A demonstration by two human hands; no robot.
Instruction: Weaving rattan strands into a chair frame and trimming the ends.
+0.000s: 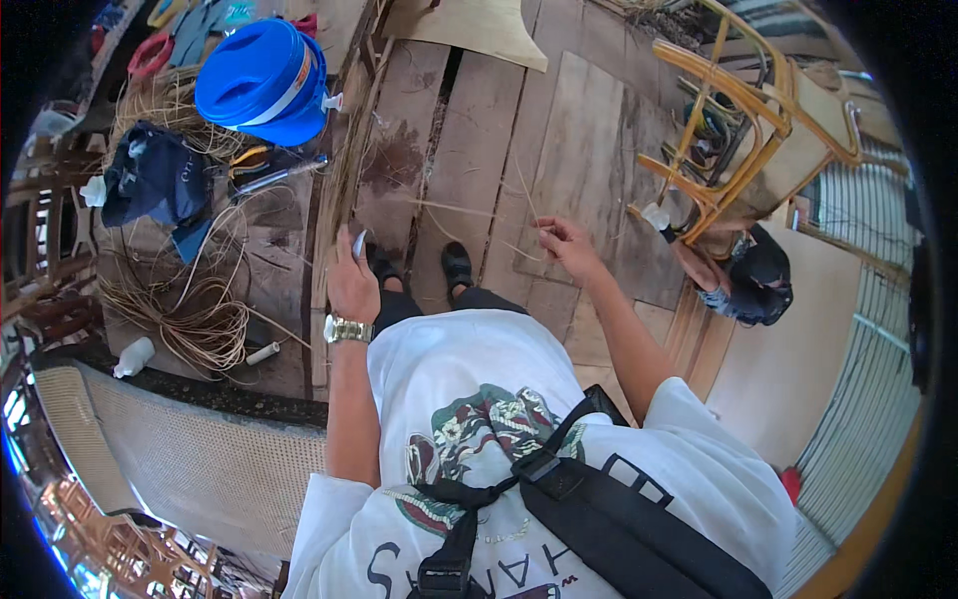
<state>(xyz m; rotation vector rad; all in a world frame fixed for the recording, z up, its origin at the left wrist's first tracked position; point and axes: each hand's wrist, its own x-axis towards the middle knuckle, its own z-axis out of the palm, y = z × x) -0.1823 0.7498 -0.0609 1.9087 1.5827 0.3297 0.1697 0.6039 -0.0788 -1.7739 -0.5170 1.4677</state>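
- The cooler [249,75] is blue, white-banded.
- The thin strip [454,208] is pale tan.
- The cane coil [205,324] is golden brown.
- The shirt [449,344] is white, printed green and maroon.
- The panel [200,449] wears a beige grid weave.

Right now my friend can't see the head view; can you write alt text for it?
A person's right hand pinches a thin pale strand while their left hand seems to hold something small. At left, a blue jug and coiled strands sit on a wooden surface; at right, another person is near a tan chair.
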